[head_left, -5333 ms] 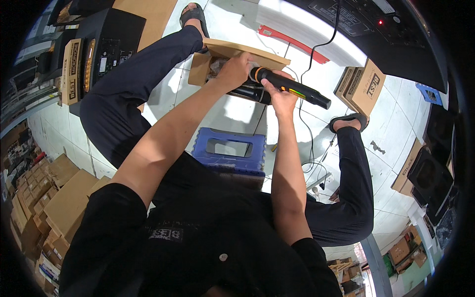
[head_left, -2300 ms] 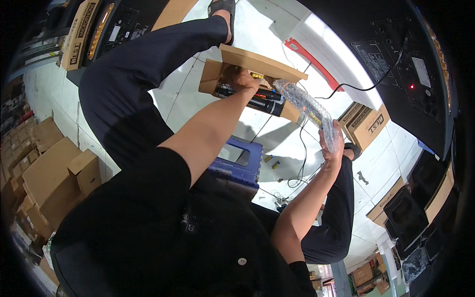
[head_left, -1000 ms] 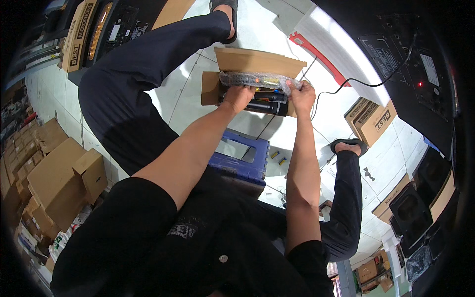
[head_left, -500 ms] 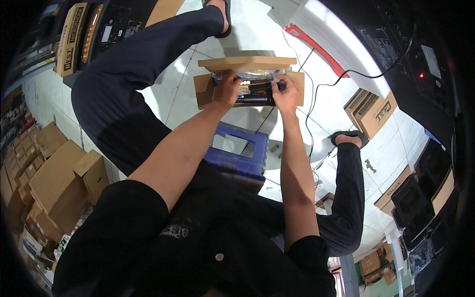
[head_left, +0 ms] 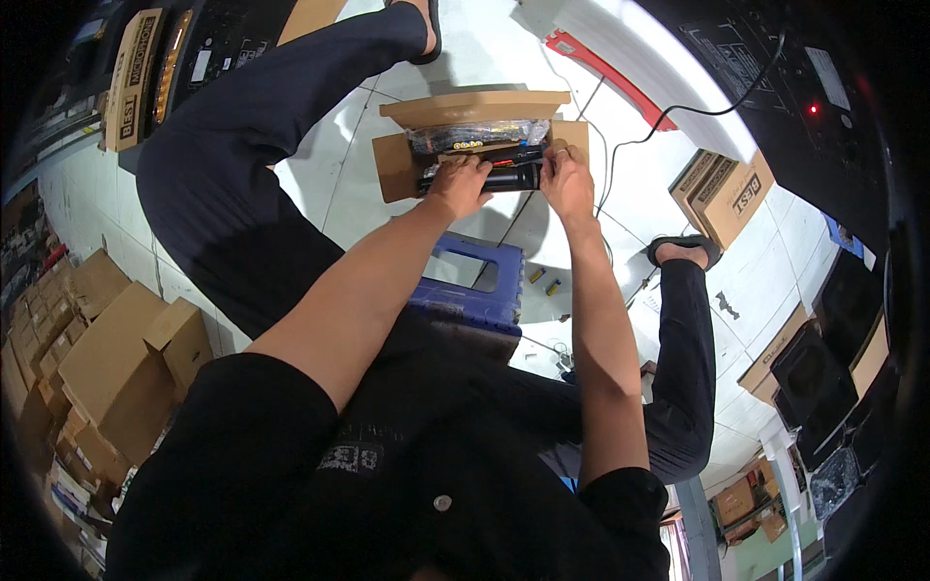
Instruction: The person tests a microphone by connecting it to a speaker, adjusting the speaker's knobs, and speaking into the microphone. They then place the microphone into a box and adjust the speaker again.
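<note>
My left hand [head_left: 460, 184], fingers bent, covers part of the black microphones [head_left: 513, 178] inside the open carton [head_left: 475, 106]; my right hand [head_left: 570, 179] curls at their right end. Whether either grips, I can't tell. Bubble wrap [head_left: 465, 135] behind blurs its contents.

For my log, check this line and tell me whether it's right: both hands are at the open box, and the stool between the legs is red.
Not quite: the stool between the legs is blue, not red, as the head view shows. The left hand and right hand are at the open box.
</note>
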Demonstrator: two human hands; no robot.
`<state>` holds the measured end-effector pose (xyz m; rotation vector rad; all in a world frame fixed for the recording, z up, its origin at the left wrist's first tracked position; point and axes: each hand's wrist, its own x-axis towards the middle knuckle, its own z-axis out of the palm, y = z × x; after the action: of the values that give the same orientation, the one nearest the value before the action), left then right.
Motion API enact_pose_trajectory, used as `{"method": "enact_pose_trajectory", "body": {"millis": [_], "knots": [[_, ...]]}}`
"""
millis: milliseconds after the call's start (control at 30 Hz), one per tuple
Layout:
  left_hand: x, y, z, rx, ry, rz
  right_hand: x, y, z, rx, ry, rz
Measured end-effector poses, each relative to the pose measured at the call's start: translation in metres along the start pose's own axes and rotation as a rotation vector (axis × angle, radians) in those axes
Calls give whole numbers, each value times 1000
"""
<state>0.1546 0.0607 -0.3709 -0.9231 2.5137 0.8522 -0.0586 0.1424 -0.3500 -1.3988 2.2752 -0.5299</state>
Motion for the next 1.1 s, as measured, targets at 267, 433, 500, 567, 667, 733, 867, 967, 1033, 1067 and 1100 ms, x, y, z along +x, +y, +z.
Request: {"method": "enact_pose_trajectory", "body": {"millis": [267, 433, 500, 567, 667, 733, 867, 967, 1033, 1067, 1100], "knots": [[23, 8, -7, 0, -6, -10, -66, 20, 34, 565, 131, 405], [26, 18, 14, 68, 42, -21, -58, 21, 50, 1254, 61, 960], [26, 23, 29, 89, 161, 0, -65, 25, 47, 1346, 17, 952], [34, 20, 33, 54, 125, 20, -72, 23, 36, 1394, -16, 945], [44, 9, 28, 92, -1, 86, -76, 25, 41, 1292, 5, 908], [48, 6, 8, 49, -121, 107, -81, 28, 38, 1294, 51, 893], [57, 24, -91, -137, -545, 200, -94, 19, 24, 1395, -11, 863], [42, 37, -129, -937, -771, -105, -93, -15, 5, 1381, -281, 667], [18, 62, -154, -1042, -516, -5, -88, -55, -27, 1519, -380, 526], [5, 77, -165, -1089, -390, 52, -85, -72, -40, 1582, -424, 451], [-5, 91, -178, -1225, -283, 56, -82, -83, -47, 1661, -388, 395]]}}
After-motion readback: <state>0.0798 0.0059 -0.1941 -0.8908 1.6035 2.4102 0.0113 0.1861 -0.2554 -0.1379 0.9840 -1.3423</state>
